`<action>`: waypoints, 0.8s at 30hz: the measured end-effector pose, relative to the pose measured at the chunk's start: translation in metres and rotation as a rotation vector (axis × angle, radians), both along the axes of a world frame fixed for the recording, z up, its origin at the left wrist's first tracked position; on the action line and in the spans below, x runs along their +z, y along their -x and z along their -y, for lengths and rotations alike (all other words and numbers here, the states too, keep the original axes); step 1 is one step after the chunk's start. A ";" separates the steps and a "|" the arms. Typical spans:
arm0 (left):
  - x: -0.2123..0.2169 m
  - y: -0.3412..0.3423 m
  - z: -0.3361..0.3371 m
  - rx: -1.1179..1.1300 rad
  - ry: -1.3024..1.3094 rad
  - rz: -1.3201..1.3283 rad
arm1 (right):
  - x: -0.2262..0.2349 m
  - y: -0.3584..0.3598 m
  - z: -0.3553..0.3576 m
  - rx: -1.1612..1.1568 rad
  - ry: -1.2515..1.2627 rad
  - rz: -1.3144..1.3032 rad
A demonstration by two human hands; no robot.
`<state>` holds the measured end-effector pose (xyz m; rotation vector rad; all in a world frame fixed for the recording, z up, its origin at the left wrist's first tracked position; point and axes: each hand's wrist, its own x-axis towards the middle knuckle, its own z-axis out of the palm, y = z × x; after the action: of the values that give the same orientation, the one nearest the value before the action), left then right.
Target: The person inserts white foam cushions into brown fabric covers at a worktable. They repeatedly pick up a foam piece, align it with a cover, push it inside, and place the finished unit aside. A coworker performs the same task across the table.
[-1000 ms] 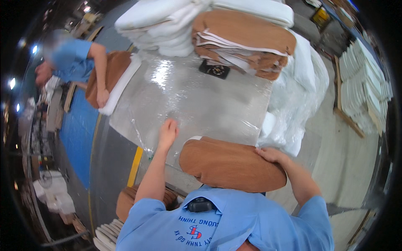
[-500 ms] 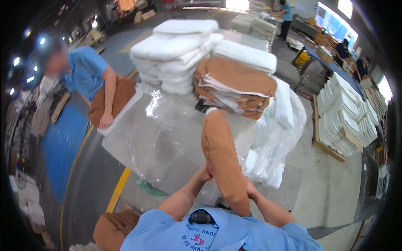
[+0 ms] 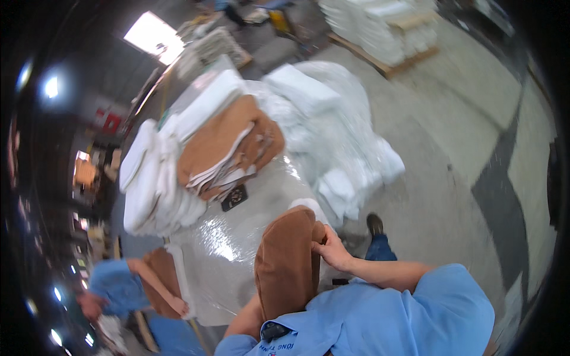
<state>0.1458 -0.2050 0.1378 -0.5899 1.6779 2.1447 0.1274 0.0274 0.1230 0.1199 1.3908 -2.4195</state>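
Observation:
Upright against my chest stands a brown fabric-covered cushion (image 3: 285,261), with white padding (image 3: 309,207) showing at its far end. My right hand (image 3: 333,250) pinches the brown fabric along the cushion's right edge, near the far end. Only my left forearm (image 3: 246,317) shows, at the cushion's lower left; the hand itself is hidden behind the cushion. Beyond, on the plastic-covered table (image 3: 237,270), lies a pile of brown fabric covers (image 3: 228,145) with white edges. A small black object (image 3: 234,197) rests beside that pile.
Folded white padding (image 3: 157,184) is stacked at the table's far left. Plastic-wrapped white padding (image 3: 350,142) bulges on the far right side. Across the table, a co-worker's hand (image 3: 178,305) rests by another brown cushion (image 3: 160,276). A loaded pallet (image 3: 392,62) stands on the floor behind.
The view has swung to the right. The brown cushion now stands closer to my chest, and my right hand has moved up its edge toward the far end. My left hand has gone out of sight.

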 end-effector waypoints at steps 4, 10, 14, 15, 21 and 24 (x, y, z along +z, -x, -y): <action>-0.017 0.004 -0.026 -0.124 0.106 0.088 | -0.046 -0.032 -0.007 -0.149 -0.009 0.136; -0.015 0.075 -0.078 -0.344 0.272 0.070 | -0.061 -0.030 -0.030 -0.362 -0.606 0.213; -0.005 0.144 -0.099 -0.513 0.264 0.060 | -0.065 -0.028 -0.039 -0.394 -0.417 0.219; -0.003 0.158 -0.101 -0.567 0.241 0.076 | -0.069 -0.028 -0.043 -0.422 -0.305 0.223; 0.035 0.207 -0.203 -1.465 0.672 -0.085 | -0.058 -0.039 -0.056 -0.433 -0.132 0.202; 0.042 0.209 -0.219 -1.793 0.856 -0.003 | -0.061 -0.042 -0.057 -0.460 -0.108 0.158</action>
<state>-0.0632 0.0143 0.1796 0.6314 1.7544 0.1537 0.1698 0.0840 0.0622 0.7140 1.5535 -2.6117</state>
